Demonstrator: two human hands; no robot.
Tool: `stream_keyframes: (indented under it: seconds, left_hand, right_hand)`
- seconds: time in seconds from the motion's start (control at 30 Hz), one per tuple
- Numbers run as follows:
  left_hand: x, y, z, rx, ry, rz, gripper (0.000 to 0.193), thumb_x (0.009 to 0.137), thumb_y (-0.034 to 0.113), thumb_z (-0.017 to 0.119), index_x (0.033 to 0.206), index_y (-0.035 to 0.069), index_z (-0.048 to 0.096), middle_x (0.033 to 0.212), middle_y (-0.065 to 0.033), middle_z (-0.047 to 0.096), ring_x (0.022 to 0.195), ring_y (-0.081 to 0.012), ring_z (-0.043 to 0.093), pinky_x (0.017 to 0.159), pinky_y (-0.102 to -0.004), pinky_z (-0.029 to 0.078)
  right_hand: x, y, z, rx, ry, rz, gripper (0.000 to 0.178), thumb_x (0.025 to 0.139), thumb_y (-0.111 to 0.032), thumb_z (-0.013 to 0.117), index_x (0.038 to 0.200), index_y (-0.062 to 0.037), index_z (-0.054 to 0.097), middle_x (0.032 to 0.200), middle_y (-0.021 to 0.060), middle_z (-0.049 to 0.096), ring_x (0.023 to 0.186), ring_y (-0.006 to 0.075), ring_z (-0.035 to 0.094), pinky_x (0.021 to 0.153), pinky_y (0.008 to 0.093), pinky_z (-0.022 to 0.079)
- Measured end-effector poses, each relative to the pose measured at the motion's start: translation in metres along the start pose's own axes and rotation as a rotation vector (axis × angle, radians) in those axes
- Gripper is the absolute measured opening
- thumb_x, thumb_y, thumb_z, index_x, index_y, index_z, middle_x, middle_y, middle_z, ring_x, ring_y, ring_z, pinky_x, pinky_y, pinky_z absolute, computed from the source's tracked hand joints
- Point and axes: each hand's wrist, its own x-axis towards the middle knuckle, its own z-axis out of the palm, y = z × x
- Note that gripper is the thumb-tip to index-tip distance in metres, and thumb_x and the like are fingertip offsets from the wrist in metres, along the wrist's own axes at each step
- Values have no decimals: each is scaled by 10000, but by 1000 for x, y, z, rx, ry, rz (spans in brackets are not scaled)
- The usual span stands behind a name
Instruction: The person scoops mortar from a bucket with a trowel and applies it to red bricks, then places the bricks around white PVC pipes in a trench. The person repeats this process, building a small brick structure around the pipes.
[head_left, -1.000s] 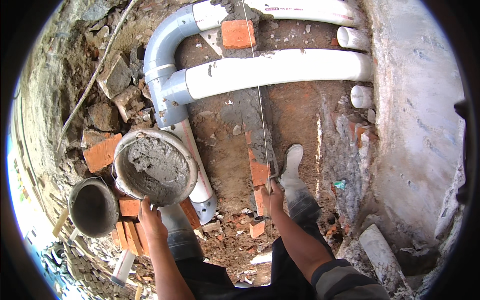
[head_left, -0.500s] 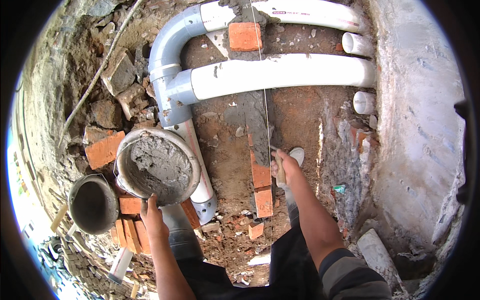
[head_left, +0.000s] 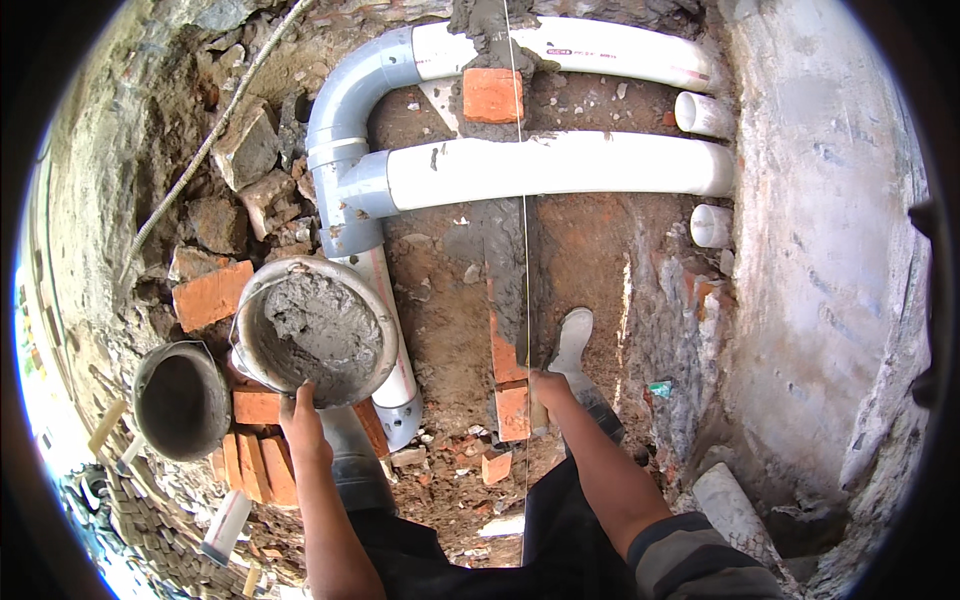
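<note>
My left hand grips the near rim of a round bucket, which stands tilted on bricks and holds grey mortar. My right hand is closed around the wooden handle of a trowel. It is beside the right edge of a narrow course of orange bricks. Wet mortar covers the far part of that course. The trowel's blade is mostly hidden by my hand and blends into the mortar. A taut white string runs lengthwise above the course.
Two white pipes cross ahead, joined to a grey elbow on the left. One brick sits between them. An empty dark bucket and stacked bricks are at left. A rough wall rises at right.
My right hand and trowel have come nearer to me along the brick course. The pale boot on the right shows more. My left hand stays on the bucket rim. The view has shifted slightly.
</note>
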Motion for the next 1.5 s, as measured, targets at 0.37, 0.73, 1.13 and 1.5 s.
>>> stream_keyframes:
  seconds: [0.37, 0.73, 1.13, 1.5]
  left_hand:
    - [-7, 8, -2, -99, -23, -42, 468, 914, 142, 613, 1335, -40, 524, 1275, -110, 606, 1158, -218, 550, 1032, -344, 398]
    - [-12, 21, -7, -105, -57, -55, 478, 917, 141, 601, 1350, -41, 513, 1285, -128, 601, 1174, -223, 547, 1052, -351, 388]
    - [-9, 13, -15, -150, -72, 9, 479, 890, 143, 621, 1313, -61, 525, 1233, -149, 632, 1122, -230, 589, 1000, -341, 433]
    - [-7, 14, -17, -152, -79, -14, 476, 887, 109, 629, 1317, -62, 516, 1236, -152, 629, 1136, -229, 584, 1013, -336, 425]
  right_hand:
    - [-61, -144, -7, -570, 156, -674, 416, 976, -270, 610, 1298, -10, 579, 772, 154, 675, 487, 223, 636, 443, 355, 506]
    - [-27, -59, -9, -816, 80, -340, 477, 953, -256, 596, 1324, 44, 574, 890, 264, 715, 576, 272, 712, 598, 368, 568]
    - [-61, -179, 37, -1155, 198, -910, 388, 927, -298, 616, 1157, 14, 640, 909, 253, 694, 794, 370, 702, 721, 449, 564]
    - [-16, -79, 42, -1911, -65, -650, 364, 911, -214, 584, 1138, 66, 633, 1048, 262, 689, 1022, 406, 672, 897, 467, 546]
